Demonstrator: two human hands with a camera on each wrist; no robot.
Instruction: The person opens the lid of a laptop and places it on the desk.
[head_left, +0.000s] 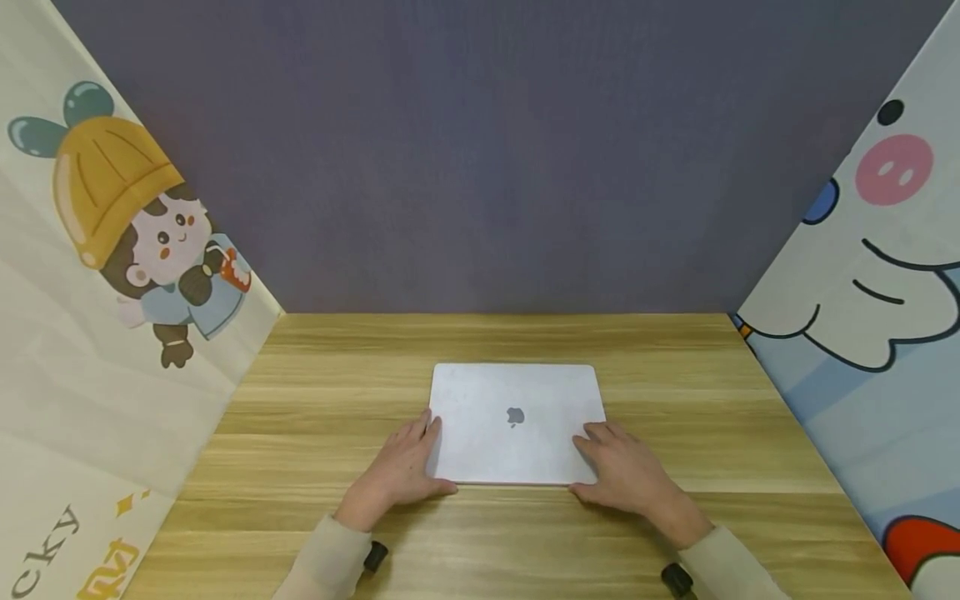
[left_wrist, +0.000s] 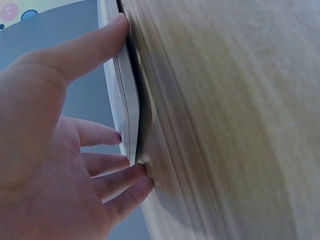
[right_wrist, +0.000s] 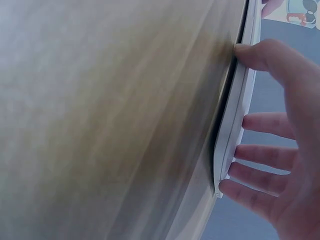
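Note:
A closed silver laptop (head_left: 517, 450) with a dark apple logo lies flat on the wooden table, its front edge toward me. At its front left corner is my left hand (head_left: 405, 467), thumb against the front edge and fairly straight fingers touching the left side. My right hand (head_left: 626, 471) mirrors this at the front right corner, its thumb at the front edge and the fingers on the right side and lid. Both wrist views show the thin edge of the laptop (left_wrist: 129, 95) close to the tabletop, with the left hand (left_wrist: 60, 165) and right hand (right_wrist: 295, 165) touching it.
Wood-grain tabletop (head_left: 315, 400) surrounds the laptop. A dark grey panel (head_left: 495, 167) stands behind the table. Printed cartoon sheets flank it, a left sheet (head_left: 90, 400) and a right sheet (head_left: 862, 408). Dark wrist devices show below the sleeves.

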